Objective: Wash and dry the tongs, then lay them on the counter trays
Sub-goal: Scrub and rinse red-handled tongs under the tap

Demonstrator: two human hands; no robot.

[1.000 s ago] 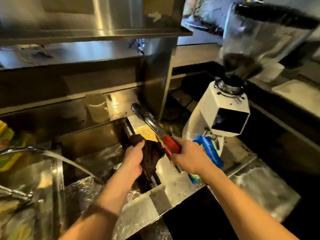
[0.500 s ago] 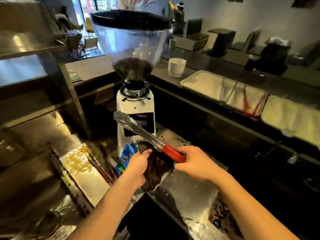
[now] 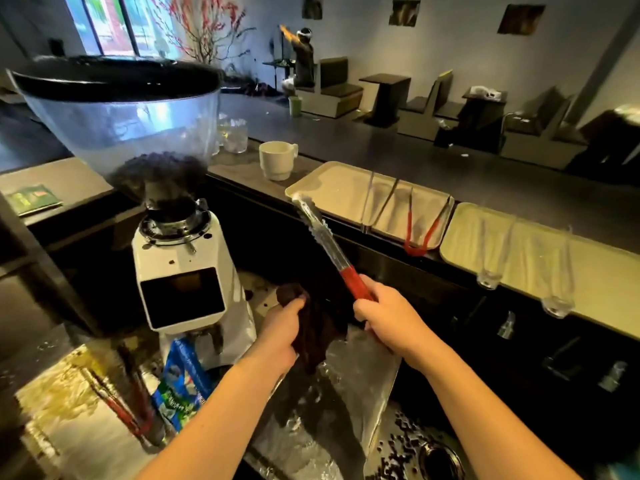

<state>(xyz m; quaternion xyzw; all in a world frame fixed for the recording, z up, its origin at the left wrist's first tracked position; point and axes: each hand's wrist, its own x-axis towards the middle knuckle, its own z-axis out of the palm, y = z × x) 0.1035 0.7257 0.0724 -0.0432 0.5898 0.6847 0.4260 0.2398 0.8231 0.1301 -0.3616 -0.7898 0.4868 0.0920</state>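
Tongs with red handle, arms pressed together, long axis slanting up and away to the left, tips pointing at the near corner of the first tray; gripped at the handle by right hand, fingers curled round it. Dark cloth bunched in left hand, just beside the handle. Two more pairs of tongs lying on that tray on the raised surface; second tray to its right. White coffee grinder at left
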